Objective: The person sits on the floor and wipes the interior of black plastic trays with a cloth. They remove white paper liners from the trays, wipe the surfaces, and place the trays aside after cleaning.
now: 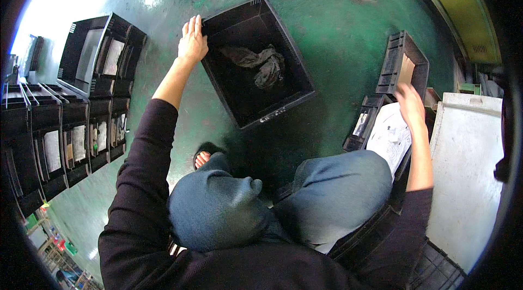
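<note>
A black plastic crate [297, 66] stands on the floor in front of me, its open top facing up. Inside it lies a crumpled dark grey rag [267, 69]. My left hand [193, 42] is at the crate's left corner, its fingers along the outside of the rim and its thumb side against the edge. To the right, my right hand [411, 106] hangs over white paper sheets [389, 133] with dark drawn lines. Its fingers are bent and a little blurred, so I cannot make out whether they hold anything. Just beyond them is a smaller black bin [391, 66] with a tan piece inside.
Stacked black crates [101, 56] with paper labels line the left side. A small black box [359, 124] sits beside the papers. A pale, worn metal panel [466, 170] stands at the right, a yellow-green cabinet [463, 7] behind it. My sandalled foot [202, 158] rests on the green floor.
</note>
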The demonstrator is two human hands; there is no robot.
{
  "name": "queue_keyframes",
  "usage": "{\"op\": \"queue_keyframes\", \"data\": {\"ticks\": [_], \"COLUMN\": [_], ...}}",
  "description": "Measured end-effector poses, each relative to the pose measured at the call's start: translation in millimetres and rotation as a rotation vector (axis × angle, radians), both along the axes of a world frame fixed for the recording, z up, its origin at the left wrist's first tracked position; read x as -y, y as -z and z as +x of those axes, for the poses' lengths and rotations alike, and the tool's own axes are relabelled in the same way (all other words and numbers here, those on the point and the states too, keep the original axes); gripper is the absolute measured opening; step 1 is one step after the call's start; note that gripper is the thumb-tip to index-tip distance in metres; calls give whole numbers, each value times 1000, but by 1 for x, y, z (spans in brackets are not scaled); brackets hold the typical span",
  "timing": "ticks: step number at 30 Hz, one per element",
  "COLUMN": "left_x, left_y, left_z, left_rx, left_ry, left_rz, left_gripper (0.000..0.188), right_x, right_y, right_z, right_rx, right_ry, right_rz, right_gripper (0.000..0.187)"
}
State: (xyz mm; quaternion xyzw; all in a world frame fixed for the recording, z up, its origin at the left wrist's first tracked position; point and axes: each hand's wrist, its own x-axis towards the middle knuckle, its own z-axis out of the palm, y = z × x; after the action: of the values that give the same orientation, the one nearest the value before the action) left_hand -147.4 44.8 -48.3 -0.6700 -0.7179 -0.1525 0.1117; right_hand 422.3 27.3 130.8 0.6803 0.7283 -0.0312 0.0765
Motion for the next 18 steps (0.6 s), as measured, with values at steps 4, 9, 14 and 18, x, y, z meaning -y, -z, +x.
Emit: {"op": "queue_keyframes", "data": {"ticks": [4, 9, 14, 18], "left_x": [56, 146, 169, 106], "left_y": [5, -36, -46, -8], "left_z": [17, 56, 49, 55], "left_rx": [49, 251, 589, 940], "left_ry": [-169, -191, -132, 101], "left_rz": [-359, -820, -708, -350], "left_gripper": [30, 30, 56, 62], "right_x": [-39, -5, 68, 70], "right_y": [67, 173, 220, 257], "right_z": [-163, -282, -285, -372], "right_rx": [-322, 227, -141, -679], "right_ry": [-643, -242, 219, 202], "right_rz": [-233, -496, 74, -132], "right_gripper": [26, 25, 43, 49]}}
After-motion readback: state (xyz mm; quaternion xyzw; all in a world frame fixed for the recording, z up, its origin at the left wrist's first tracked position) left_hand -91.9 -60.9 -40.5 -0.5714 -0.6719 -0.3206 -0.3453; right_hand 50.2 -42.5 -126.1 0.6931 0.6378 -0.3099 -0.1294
